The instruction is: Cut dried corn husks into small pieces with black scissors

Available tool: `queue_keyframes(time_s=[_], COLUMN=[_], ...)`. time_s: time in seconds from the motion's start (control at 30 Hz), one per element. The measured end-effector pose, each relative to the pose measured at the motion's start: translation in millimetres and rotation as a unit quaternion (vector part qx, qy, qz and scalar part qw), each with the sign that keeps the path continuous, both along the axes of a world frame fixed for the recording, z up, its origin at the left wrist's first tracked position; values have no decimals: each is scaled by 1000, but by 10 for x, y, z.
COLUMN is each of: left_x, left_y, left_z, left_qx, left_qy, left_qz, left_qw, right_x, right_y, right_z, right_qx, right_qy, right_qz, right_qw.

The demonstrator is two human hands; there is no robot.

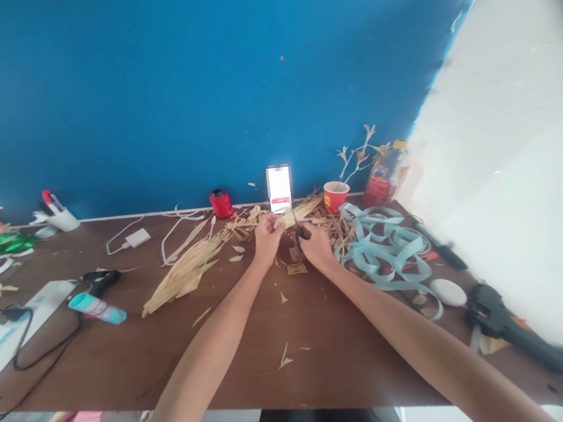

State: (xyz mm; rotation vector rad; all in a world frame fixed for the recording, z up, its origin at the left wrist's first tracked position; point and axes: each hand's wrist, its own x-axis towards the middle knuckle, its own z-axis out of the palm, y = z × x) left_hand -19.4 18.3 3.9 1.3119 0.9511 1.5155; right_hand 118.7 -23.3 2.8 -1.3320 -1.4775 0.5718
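Observation:
Both my arms reach out over a brown table (126, 361). My left hand (267, 234) is closed in a pinch on a strip of dried husk (298, 213). My right hand (314, 244) is closed round dark scissors (298, 235), whose blades meet the husk between my hands. A heap of dried husk leaves (187, 269) lies just left of my hands. Small cut scraps (296, 269) lie under and in front of them.
A tangle of light blue ribbon (383, 247) lies to the right, with a red paper cup (335, 196) behind it. A phone (279, 188) and a red spool (221, 203) stand at the blue wall. Glue guns lie at the left (98, 281) and right (515, 331). Cables (39, 350) trail at left.

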Motion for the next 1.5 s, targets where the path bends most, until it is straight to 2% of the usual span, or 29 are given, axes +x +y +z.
queue_keyframes(time_s=[0.1,0.3,0.47,0.6,0.73,0.9,1.07,1.2,1.33,1.5], left_x=[13,19,31,37,19,1,29,33,22,23], left_y=[14,3,-12,-23,-17,1,6,14,-3,-25], left_z=[-28,-33,-26,-6,8,-8,-39,-46,-24,-12], left_qx=[-1,5,-19,-33,-18,7,13,41,34,2], left_qy=[13,61,40,35,52,37,25,60,89,63], left_qz=[-5,-76,-104,-126,-90,-22,-71,-87,-77,-63], left_qw=[1000,995,994,991,994,999,997,994,992,996], right_x=[3,3,17,11,-2,-17,-5,3,0,-8], right_y=[1,-12,-16,-27,-27,7,17,18,24,34], right_z=[-1,31,24,37,45,13,14,14,4,-3], right_qx=[18,53,56,62,65,35,26,22,18,19], right_qy=[37,64,81,88,97,129,181,221,205,170], right_qz=[-34,-60,-97,-88,-86,-30,-41,-43,-35,-32], right_qw=[999,995,990,990,989,991,982,974,978,985])
